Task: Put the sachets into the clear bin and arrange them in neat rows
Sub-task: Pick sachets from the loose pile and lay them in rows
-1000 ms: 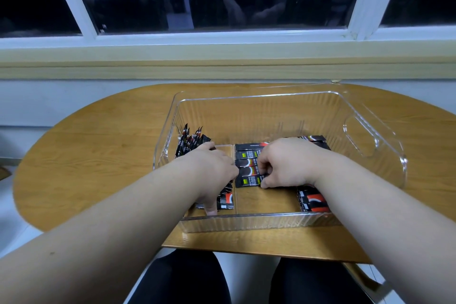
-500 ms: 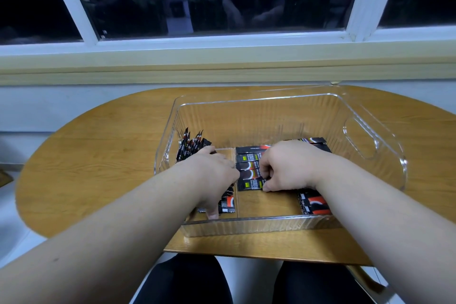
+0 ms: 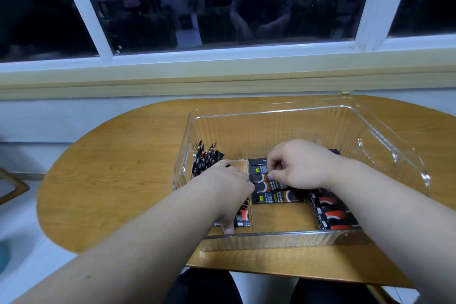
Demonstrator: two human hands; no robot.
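We see a rounded wooden tabletop (image 3: 111, 180) carrying the clear bin (image 3: 271, 239), whose near wall sits close to the tabletop's near edge. All the sachets in sight lie inside the bin, in four groups. A flat stack (image 3: 333, 217) lies at the bin's near right corner, with at least three red-marked sachets showing. The middle row (image 3: 276, 197) lies flat along the bin's centre, and we count five in it. An upright bundle (image 3: 204, 160) leans against the bin's left wall, too tightly packed to count. A few more sachets (image 3: 243, 217) sit at the bin's near left. The bin's far half is bare floor, as is a strip between the middle row and the bin's near wall. Our left hand (image 3: 227, 187) rests over the bin's near-left sachets; its fingers are mostly hidden, so we cannot tell whether it grips. Our right hand (image 3: 301, 165) has curled fingers that pinch one sachet (image 3: 259, 170) toward the bin's far end of the middle row.
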